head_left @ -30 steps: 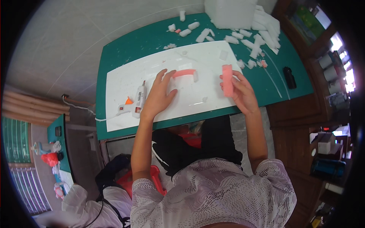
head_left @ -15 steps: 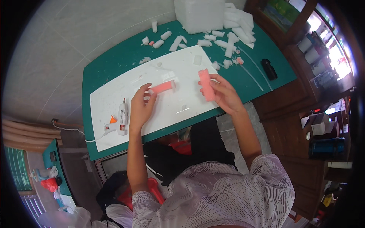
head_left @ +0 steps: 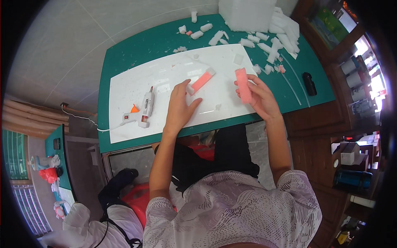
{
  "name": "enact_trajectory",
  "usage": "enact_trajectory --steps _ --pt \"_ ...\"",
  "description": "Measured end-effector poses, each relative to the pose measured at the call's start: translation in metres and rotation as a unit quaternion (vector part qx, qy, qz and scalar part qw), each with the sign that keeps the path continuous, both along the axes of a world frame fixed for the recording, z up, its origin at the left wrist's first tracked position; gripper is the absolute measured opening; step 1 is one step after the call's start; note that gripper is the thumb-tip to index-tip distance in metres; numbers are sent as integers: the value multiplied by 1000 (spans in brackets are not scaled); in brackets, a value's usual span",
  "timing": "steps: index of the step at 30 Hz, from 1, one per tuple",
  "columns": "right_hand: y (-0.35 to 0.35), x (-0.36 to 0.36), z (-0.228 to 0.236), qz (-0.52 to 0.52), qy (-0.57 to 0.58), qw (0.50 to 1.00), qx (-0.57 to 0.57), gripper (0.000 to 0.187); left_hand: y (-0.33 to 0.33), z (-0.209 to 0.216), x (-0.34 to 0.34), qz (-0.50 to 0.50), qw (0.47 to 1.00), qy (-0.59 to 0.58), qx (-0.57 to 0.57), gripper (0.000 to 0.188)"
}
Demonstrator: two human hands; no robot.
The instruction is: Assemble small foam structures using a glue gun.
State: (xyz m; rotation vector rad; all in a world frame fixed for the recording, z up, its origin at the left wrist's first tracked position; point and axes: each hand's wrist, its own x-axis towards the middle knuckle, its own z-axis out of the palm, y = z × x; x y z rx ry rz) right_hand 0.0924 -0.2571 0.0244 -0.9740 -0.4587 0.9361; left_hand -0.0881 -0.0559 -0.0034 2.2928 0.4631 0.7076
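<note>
The left hand (head_left: 180,105) lies palm down on the white board (head_left: 136,89), fingers spread wide and holding nothing. Its fingertips reach the near end of a pink foam strip (head_left: 201,80) that lies flat on the board, running slantwise to the far right; the strip sits just beyond the grip, touching or almost touching the fingertips, not enclosed by them.

The right hand (head_left: 260,99) is raised at the right edge of the board and holds a pink foam block (head_left: 243,84). The block stands lengthwise, pointing away from the person, with the fingers curled behind it and the thumb on its near side, so most of its pink face shows to the left of the grip.

The board rests on a green surface (head_left: 124,51). A white glue gun (head_left: 142,110) lies on the board to the left of the left hand, well apart from it, its cord trailing off the left edge. White foam scraps (head_left: 264,39) are scattered along the far right of the surface, next to a larger white foam block (head_left: 246,14). A small black object (head_left: 309,83) lies to the right of the right hand.
</note>
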Motion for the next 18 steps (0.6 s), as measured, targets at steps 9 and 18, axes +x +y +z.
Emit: enact_trajectory --steps 9,18 --pt "1 4 -2 -3 -5 1000 1 33 4 -10 6 52 999 4 13 58" --pt "0 9 -10 -1 24 1000 11 35 0 1 4 44 999 16 0 63"
